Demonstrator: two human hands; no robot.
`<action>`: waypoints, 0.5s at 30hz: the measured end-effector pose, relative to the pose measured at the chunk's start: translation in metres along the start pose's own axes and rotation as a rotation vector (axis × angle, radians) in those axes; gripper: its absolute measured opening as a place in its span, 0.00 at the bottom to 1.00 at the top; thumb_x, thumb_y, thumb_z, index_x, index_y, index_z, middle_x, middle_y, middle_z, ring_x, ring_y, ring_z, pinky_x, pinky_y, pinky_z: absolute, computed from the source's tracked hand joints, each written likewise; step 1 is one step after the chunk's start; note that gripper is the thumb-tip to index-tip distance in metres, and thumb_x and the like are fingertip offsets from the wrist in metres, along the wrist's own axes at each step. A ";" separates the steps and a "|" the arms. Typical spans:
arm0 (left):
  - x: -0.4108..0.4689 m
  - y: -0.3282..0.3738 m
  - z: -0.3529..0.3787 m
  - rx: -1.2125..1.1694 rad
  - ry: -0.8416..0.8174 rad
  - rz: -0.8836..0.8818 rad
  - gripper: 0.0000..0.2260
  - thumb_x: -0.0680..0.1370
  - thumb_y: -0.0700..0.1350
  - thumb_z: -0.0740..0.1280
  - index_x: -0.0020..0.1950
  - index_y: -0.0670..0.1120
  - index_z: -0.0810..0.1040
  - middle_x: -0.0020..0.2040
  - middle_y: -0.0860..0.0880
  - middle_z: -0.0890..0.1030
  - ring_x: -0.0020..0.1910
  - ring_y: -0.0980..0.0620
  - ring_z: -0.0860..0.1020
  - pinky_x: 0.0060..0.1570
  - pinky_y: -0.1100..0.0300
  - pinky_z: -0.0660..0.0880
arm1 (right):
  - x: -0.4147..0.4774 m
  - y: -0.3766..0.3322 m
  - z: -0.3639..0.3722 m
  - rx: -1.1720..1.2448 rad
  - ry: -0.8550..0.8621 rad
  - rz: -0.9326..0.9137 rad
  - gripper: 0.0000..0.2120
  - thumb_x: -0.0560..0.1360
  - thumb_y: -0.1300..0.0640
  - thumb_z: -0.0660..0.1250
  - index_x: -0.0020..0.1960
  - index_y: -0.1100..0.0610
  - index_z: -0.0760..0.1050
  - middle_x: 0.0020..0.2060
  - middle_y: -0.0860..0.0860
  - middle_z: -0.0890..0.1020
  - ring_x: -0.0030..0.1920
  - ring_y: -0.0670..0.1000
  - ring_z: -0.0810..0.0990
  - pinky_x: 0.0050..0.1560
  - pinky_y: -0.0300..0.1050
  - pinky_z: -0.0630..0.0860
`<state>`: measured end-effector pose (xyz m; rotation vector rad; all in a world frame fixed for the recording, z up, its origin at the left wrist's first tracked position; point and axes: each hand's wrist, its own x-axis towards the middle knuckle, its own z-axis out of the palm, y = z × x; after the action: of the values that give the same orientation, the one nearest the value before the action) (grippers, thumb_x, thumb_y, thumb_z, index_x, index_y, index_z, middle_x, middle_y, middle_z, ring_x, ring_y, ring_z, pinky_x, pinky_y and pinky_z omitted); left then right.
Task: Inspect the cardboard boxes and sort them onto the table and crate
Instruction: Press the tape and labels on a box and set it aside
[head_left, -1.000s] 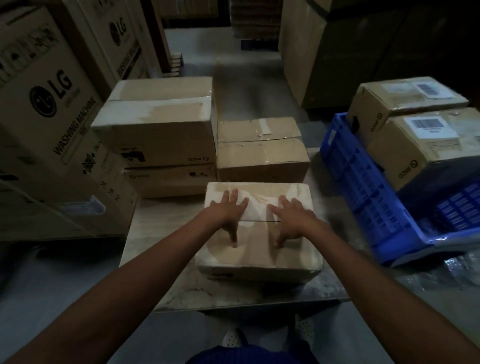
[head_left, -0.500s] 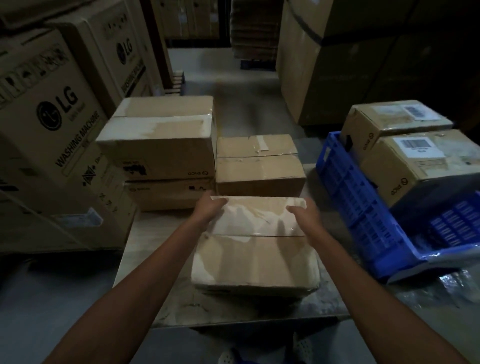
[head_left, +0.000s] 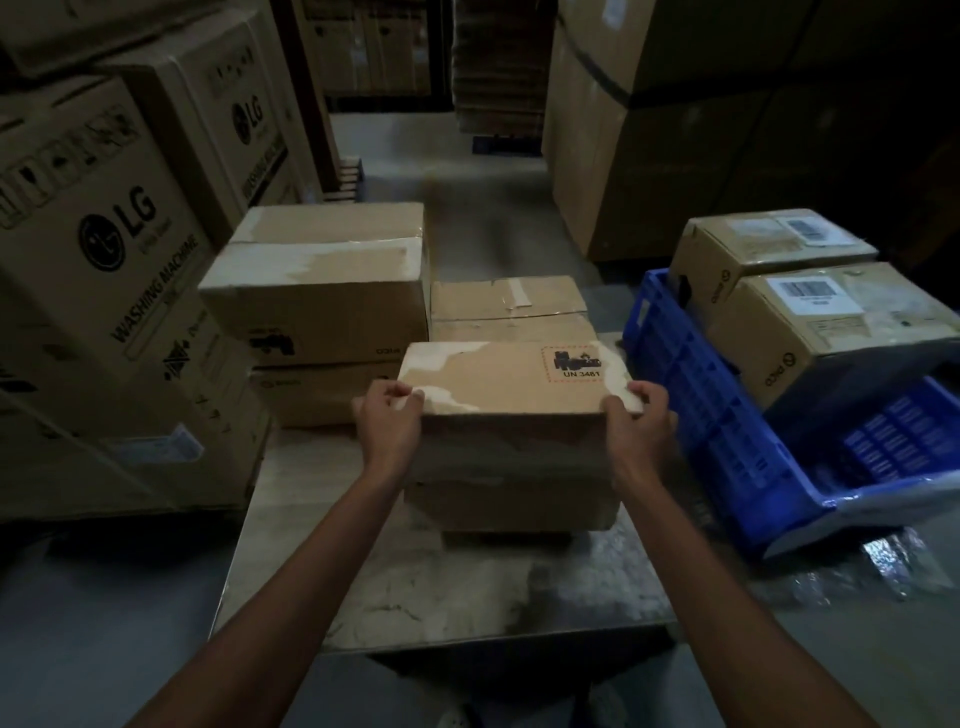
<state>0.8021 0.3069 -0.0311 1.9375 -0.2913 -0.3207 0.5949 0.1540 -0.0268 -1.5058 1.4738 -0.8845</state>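
Tipping the box (head_left: 511, 379) toward the body is the fresh change. A second ago both palms lay flat on its top, then they slid to the far corners. Now a different face, carrying a red-bordered label (head_left: 574, 365) marked UN 3481, looks up at the camera. In my judgement this is the inspection step, with sorting not yet begun.

The left hand (head_left: 387, 421) is clamped on the box's near left corner and the right hand (head_left: 641, 421) on its near right corner, fingers curled over the edge. The box sits between them at the centre of the frame, over the middle of the table (head_left: 415, 587). In this dim light its bottom edge seems to rest on the tabletop, though I cannot be sure.

The blue crate (head_left: 691, 395), right of frame and just beside the right hand, holds two boxes (head_left: 831, 332). More stacked boxes (head_left: 317, 301) stand behind on the table.
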 end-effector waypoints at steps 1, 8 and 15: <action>-0.006 -0.007 -0.001 0.005 -0.010 -0.005 0.04 0.78 0.45 0.69 0.51 0.48 0.77 0.60 0.45 0.70 0.50 0.50 0.74 0.50 0.57 0.72 | -0.004 0.007 -0.002 0.001 -0.018 -0.005 0.17 0.79 0.56 0.68 0.65 0.49 0.69 0.65 0.56 0.67 0.54 0.52 0.74 0.38 0.38 0.71; -0.054 -0.048 -0.010 0.076 -0.009 0.145 0.06 0.80 0.46 0.68 0.55 0.47 0.74 0.58 0.46 0.68 0.48 0.52 0.73 0.49 0.61 0.72 | -0.027 0.056 -0.021 -0.107 -0.130 -0.126 0.16 0.79 0.54 0.66 0.64 0.46 0.65 0.65 0.57 0.67 0.57 0.56 0.76 0.44 0.48 0.81; -0.073 -0.045 -0.012 0.253 0.031 0.227 0.06 0.81 0.46 0.66 0.55 0.47 0.76 0.58 0.44 0.70 0.51 0.46 0.75 0.49 0.59 0.71 | -0.031 0.058 -0.046 -0.202 -0.270 -0.200 0.18 0.80 0.50 0.66 0.65 0.42 0.63 0.67 0.55 0.66 0.56 0.55 0.78 0.48 0.54 0.83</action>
<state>0.7409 0.3597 -0.0620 2.1300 -0.5481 -0.1069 0.5271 0.1831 -0.0589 -1.8678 1.2592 -0.6279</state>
